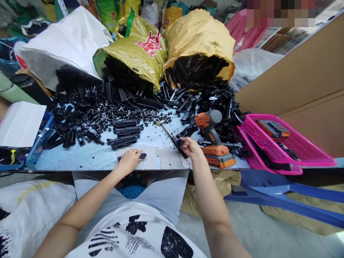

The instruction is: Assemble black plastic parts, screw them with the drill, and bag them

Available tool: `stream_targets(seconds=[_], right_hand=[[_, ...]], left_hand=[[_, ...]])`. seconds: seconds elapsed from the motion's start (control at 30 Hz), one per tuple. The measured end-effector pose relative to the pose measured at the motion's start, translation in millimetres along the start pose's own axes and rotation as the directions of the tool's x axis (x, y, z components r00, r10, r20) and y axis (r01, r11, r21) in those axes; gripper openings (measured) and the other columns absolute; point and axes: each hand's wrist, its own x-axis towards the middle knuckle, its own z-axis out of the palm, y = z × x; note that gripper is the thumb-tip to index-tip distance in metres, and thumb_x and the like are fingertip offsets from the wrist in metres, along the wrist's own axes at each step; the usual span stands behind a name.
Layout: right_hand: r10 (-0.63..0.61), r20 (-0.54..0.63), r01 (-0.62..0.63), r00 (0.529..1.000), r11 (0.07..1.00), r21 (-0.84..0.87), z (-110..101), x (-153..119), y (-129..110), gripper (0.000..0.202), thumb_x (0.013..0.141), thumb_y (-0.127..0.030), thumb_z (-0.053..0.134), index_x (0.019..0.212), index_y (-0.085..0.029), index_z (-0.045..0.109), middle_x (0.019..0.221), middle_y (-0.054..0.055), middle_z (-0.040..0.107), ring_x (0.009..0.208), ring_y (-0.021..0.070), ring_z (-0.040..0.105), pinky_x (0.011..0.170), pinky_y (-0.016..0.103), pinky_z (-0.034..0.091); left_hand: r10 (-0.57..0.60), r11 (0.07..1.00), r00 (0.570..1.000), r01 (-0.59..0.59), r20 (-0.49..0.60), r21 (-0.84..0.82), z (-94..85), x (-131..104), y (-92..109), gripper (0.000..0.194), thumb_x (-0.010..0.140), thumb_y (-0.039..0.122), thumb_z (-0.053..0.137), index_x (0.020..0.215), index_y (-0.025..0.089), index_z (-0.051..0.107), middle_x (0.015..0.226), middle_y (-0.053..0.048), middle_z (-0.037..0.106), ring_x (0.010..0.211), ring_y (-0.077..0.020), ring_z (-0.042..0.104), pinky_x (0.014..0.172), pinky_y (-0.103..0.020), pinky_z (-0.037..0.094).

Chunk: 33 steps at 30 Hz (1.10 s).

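Note:
My left hand point(129, 160) presses a slim black plastic part point(143, 156) flat on a cardboard piece at the table's front edge. The part's ends show on both sides of my closed fingers. In my right hand point(190, 147) is a small hammer point(168, 133), gripped by its black handle. Its bright metal shaft slants up to the left, and its yellowish head is over the table. Just right of that hand stands an orange and grey cordless drill point(210, 132). Beyond my left hand lie several black plastic parts point(125, 133) in a stack.
Small pins and black pieces point(107, 111) are heaped across the table. Behind them, a white sack point(67, 39), a yellow-green sack point(134, 50) and a tan sack point(199, 36) spill black parts. Pink baskets point(309, 143) stand right, near a cardboard wall point(295, 79). A person in pink point(243, 30) is beyond.

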Motion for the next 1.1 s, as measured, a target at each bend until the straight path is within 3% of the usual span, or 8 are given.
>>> stream_targets(seconds=[0.1, 0.17, 0.33, 0.4, 0.47, 0.63, 0.93, 1.1], right_hand=[[-0.092, 0.19, 0.113, 0.978, 0.989, -0.099, 16.8, -40.7, 20.6, 0.027, 0.072, -0.033, 0.062, 0.092, -0.018, 0.052, 0.064, -0.005, 0.052, 0.054, 0.0086, 0.049, 0.053, 0.021, 0.043], [-0.172, 0.414, 0.309, 0.894, 0.905, -0.292, 23.1, -64.8, 26.5, 0.033, 0.077, -0.04, 0.061, 0.1, -0.019, 0.053, 0.079, 0.0, 0.06, 0.066, 0.0128, 0.057, 0.062, 0.025, 0.046], [-0.026, 0.844, 0.829, 0.536, 0.201, -0.521, 30.1, -84.8, 19.0, 0.039, 0.09, -0.053, 0.044, 0.11, -0.021, 0.054, 0.089, 0.006, 0.064, 0.079, 0.0182, 0.06, 0.068, 0.027, 0.04], [0.02, 0.884, 0.883, 0.467, -0.056, -0.465, 36.2, -81.7, 17.4, 0.039, 0.094, -0.052, 0.036, 0.103, -0.02, 0.057, 0.089, 0.007, 0.064, 0.078, 0.0178, 0.06, 0.066, 0.026, 0.036], [0.015, 0.885, 0.868, 0.465, -0.203, -0.453, 43.4, -79.4, 17.8, 0.039, 0.095, -0.05, 0.033, 0.1, -0.02, 0.057, 0.088, 0.007, 0.063, 0.077, 0.0168, 0.06, 0.063, 0.026, 0.033], [-0.086, 0.867, 0.801, 0.491, -0.348, -0.488, 52.0, -89.2, 16.5, 0.041, 0.096, -0.051, 0.028, 0.102, -0.021, 0.056, 0.088, 0.006, 0.062, 0.075, 0.016, 0.057, 0.063, 0.027, 0.027], [-0.174, 0.896, 0.756, 0.41, -0.484, -0.44, 59.2, -106.0, -8.2, 0.036, 0.099, -0.041, 0.028, 0.108, -0.019, 0.055, 0.086, 0.007, 0.061, 0.075, 0.0171, 0.054, 0.064, 0.03, 0.022], [-0.151, 0.919, 0.814, 0.364, -0.428, -0.393, 52.7, -86.9, -10.7, 0.038, 0.097, -0.046, 0.033, 0.094, -0.017, 0.057, 0.083, 0.006, 0.06, 0.073, 0.0163, 0.053, 0.066, 0.029, 0.025]], left_hand=[[0.048, 0.994, 0.999, -0.05, -0.016, -0.094, 2.7, 2.3, -3.4, 0.034, 0.091, 0.031, 0.047, 0.122, 0.016, 0.05, 0.103, -0.01, 0.058, 0.1, -0.0237, 0.052, 0.086, -0.034, 0.041], [0.066, 0.987, 0.998, -0.067, -0.015, -0.144, 2.0, 3.4, -5.9, 0.031, 0.093, 0.032, 0.044, 0.119, 0.016, 0.052, 0.104, -0.011, 0.058, 0.101, -0.0238, 0.051, 0.087, -0.035, 0.041], [0.079, 0.976, 0.995, -0.065, 0.059, -0.21, -5.1, 8.4, -7.4, 0.028, 0.092, 0.028, 0.043, 0.115, 0.017, 0.053, 0.107, -0.01, 0.059, 0.102, -0.024, 0.052, 0.088, -0.036, 0.041], [0.089, 0.977, 0.993, -0.071, 0.081, -0.2, -8.4, 10.3, -5.1, 0.03, 0.092, 0.027, 0.039, 0.118, 0.017, 0.051, 0.111, -0.009, 0.058, 0.104, -0.0239, 0.051, 0.089, -0.037, 0.04], [0.087, 0.98, 0.992, -0.07, 0.086, -0.184, -11.3, 10.8, -1.7, 0.032, 0.092, 0.033, 0.04, 0.118, 0.018, 0.05, 0.112, -0.009, 0.057, 0.106, -0.0247, 0.051, 0.089, -0.038, 0.04], [0.082, 0.985, 0.996, -0.077, 0.027, -0.155, -14.1, 3.9, 4.6, 0.068, 0.07, 0.071, 0.056, 0.111, 0.016, 0.05, 0.103, -0.011, 0.059, 0.095, -0.0288, 0.056, 0.081, -0.039, 0.044], [0.089, 0.975, 0.984, -0.118, -0.155, -0.191, -5.2, -8.3, -0.8, 0.048, 0.081, 0.061, 0.052, 0.103, 0.019, 0.052, 0.094, -0.007, 0.062, 0.088, -0.0223, 0.061, 0.073, -0.031, 0.046], [0.111, 0.974, 0.989, -0.127, -0.095, -0.186, -9.5, -5.3, 2.8, 0.058, 0.077, 0.068, 0.05, 0.104, 0.018, 0.054, 0.095, -0.008, 0.063, 0.089, -0.0234, 0.06, 0.075, -0.033, 0.045]])
